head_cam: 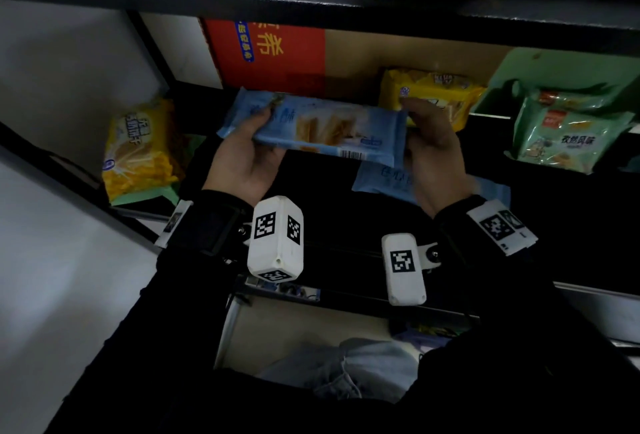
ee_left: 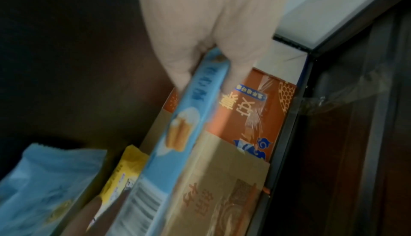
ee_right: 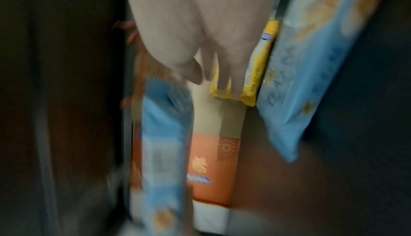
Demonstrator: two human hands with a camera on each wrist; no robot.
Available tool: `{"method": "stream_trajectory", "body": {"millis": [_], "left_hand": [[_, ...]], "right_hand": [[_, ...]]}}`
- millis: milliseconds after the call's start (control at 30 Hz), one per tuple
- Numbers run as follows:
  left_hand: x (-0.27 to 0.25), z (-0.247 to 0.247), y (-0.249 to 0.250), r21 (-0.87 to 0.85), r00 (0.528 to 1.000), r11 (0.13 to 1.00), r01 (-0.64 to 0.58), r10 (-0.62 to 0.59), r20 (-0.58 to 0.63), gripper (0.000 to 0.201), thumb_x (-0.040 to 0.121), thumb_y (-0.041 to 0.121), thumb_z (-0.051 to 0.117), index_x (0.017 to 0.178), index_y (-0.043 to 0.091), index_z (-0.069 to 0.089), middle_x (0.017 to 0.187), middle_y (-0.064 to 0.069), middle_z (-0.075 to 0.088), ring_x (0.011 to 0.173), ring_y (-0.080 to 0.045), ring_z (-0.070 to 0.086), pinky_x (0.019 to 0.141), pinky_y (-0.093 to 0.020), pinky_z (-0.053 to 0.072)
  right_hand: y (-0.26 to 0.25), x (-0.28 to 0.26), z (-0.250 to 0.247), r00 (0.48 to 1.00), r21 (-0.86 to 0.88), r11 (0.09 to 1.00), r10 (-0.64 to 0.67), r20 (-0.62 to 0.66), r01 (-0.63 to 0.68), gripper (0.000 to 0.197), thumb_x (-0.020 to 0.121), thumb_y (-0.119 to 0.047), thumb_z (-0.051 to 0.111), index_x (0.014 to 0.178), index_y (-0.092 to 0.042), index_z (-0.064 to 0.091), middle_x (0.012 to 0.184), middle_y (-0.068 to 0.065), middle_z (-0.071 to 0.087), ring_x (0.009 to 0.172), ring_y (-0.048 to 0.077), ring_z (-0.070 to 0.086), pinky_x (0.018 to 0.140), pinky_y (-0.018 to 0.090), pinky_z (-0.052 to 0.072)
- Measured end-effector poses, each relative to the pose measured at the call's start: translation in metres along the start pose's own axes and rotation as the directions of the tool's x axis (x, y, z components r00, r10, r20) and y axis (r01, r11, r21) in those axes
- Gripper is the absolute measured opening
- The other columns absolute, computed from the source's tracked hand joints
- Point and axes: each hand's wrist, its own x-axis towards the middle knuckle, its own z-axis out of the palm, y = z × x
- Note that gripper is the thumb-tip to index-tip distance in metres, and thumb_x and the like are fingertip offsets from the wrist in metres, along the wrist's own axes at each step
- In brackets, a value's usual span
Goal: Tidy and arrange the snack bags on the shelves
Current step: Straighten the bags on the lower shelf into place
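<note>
Blue wafer pack [head_cam: 311, 130] held crosswise above the shelf, long axis running hand to hand. Left hand [head_cam: 247, 159] pinching its left end, thumb on top. Right hand [head_cam: 433, 153] at the right end, fingers relaxed, reaching past onto the yellow biscuit pack [head_cam: 433, 94] just behind. Second blue pack [head_cam: 384, 179] lying flat below the grip.

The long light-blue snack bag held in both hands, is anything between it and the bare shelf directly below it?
Partly. Another light-blue snack bag lies flat on the dark shelf under the held long light-blue snack bag, toward the right hand. Below the left hand nothing visible lies on the shelf.
</note>
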Motion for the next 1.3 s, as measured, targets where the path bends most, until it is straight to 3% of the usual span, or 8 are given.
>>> {"method": "stream_trajectory", "body": {"millis": [200,367,533,767,867,933,1133,1300], "left_hand": [[-0.003,-0.006,-0.005,-0.164,0.995,0.985,-0.051,0.065,0.082,0.028,0.099,0.013,0.044,0.122,0.003,0.057,0.115,-0.017,0.066,0.1,-0.026,0.065,0.081,-0.041,0.058],[-0.001,-0.019,-0.011,0.053,0.984,0.983,-0.178,0.178,0.008,0.03,0.093,0.01,0.059,0.122,0.006,0.059,0.116,-0.015,0.068,0.107,-0.027,0.066,0.089,-0.043,0.055],[0.005,-0.029,-0.005,0.757,0.9,0.584,-0.292,0.435,0.012,0.034,0.082,0.015,0.075,0.113,0.006,0.065,0.105,-0.004,0.072,0.093,-0.014,0.07,0.084,-0.032,0.058],[0.024,-0.026,0.012,0.832,0.839,0.429,-0.351,0.539,0.075,0.019,0.083,0.01,0.072,0.101,0.006,0.068,0.101,-0.005,0.069,0.091,-0.016,0.067,0.086,-0.031,0.055],[0.046,-0.031,0.024,0.877,0.789,0.358,-0.322,0.613,0.039,0.025,0.084,0.015,0.071,0.106,0.002,0.07,0.103,-0.009,0.07,0.092,-0.016,0.065,0.085,-0.029,0.053],[0.063,-0.032,0.029,0.896,0.762,0.343,-0.281,0.647,-0.009,0.027,0.086,0.019,0.069,0.108,0.003,0.07,0.107,-0.011,0.07,0.096,-0.018,0.066,0.083,-0.027,0.051],[0.098,-0.025,0.027,0.956,0.751,0.281,-0.083,0.648,-0.126,0.032,0.094,0.029,0.057,0.117,0.009,0.066,0.12,-0.01,0.066,0.11,-0.025,0.061,0.077,-0.02,0.038],[0.11,-0.008,0.029,0.911,0.772,0.407,-0.061,0.598,-0.216,0.033,0.1,0.02,0.046,0.125,0.005,0.059,0.131,-0.013,0.059,0.121,-0.027,0.054,0.091,-0.023,0.04]], "right_hand": [[0.001,0.002,-0.002,0.963,0.117,0.96,0.24,0.123,-0.255,0.022,0.098,-0.035,0.046,0.104,-0.021,0.062,0.092,-0.003,0.075,0.082,0.011,0.072,0.067,0.029,0.059],[0.001,0.0,-0.004,0.988,-0.043,0.991,0.13,0.08,-0.127,0.012,0.094,-0.011,0.057,0.105,-0.01,0.061,0.101,0.025,0.062,0.09,0.03,0.059,0.084,0.04,0.048],[0.003,-0.002,-0.003,0.999,-0.039,0.999,-0.004,-0.047,0.002,0.018,0.092,0.003,0.055,0.089,-0.015,0.056,0.078,-0.013,0.07,0.075,0.003,0.066,0.076,0.022,0.054],[0.011,0.0,0.003,0.995,-0.212,0.977,-0.032,-0.094,0.012,0.01,0.09,-0.002,0.059,0.093,-0.011,0.062,0.086,-0.005,0.066,0.068,-0.007,0.063,0.063,0.009,0.048],[0.02,0.001,-0.002,0.991,-0.368,0.929,-0.028,-0.135,-0.024,0.022,0.092,-0.003,0.057,0.112,-0.003,0.062,0.103,0.004,0.065,0.096,0.011,0.061,0.083,0.017,0.048],[0.025,0.0,-0.01,0.981,-0.44,0.897,-0.045,-0.189,-0.044,0.025,0.092,-0.004,0.056,0.116,-0.003,0.062,0.109,0.006,0.064,0.104,0.017,0.058,0.092,0.025,0.046],[0.031,-0.009,-0.034,0.963,-0.531,0.843,-0.072,-0.261,-0.081,0.023,0.092,-0.005,0.051,0.11,-0.009,0.066,0.1,-0.003,0.061,0.091,0.008,0.055,0.065,0.005,0.04],[0.036,-0.018,-0.049,0.971,-0.651,0.756,-0.096,-0.219,-0.072,0.018,0.091,-0.006,0.054,0.103,-0.007,0.068,0.1,0.009,0.068,0.094,0.023,0.063,0.084,0.035,0.049]]}}
